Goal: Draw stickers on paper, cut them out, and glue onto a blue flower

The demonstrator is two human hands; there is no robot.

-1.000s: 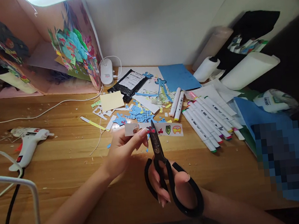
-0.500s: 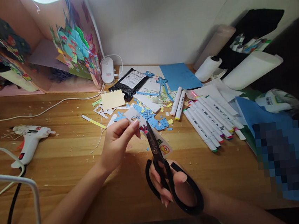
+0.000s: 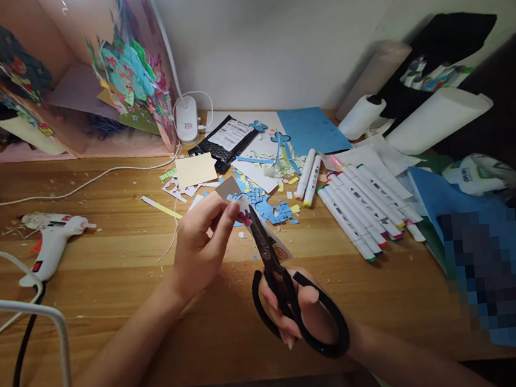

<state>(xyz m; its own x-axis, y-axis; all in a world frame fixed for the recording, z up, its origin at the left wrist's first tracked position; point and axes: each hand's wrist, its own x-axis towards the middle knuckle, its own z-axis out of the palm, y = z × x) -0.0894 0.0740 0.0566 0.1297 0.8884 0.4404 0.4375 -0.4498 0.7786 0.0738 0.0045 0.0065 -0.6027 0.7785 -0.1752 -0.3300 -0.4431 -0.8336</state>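
My left hand [image 3: 203, 241] pinches a small piece of paper [image 3: 229, 188] between thumb and fingers. A red drawn shape shows on it by the scissor tips. With my right hand [image 3: 308, 307] I hold black-handled scissors [image 3: 267, 250], fingers through the large loops. The blades point up and away, their tips at the paper's right edge; how far they are parted is hard to tell. A strip with an orange picture [image 3: 282, 252] lies partly behind the blades; whether it is joined to the paper I cannot tell.
Blue paper scraps [image 3: 271, 209] lie beyond my hands. Several markers [image 3: 355, 214] rest to the right, near a blue folder [image 3: 427, 195]. A glue gun [image 3: 55, 240] and white cable [image 3: 55, 313] are at left. A black mailer [image 3: 223, 143] and pink shelf box [image 3: 120, 143] stand farther back.
My left hand has turned the paper, so its plain greyish side now shows above my fingers. The scissors have shifted slightly, tips still beside the red shape.
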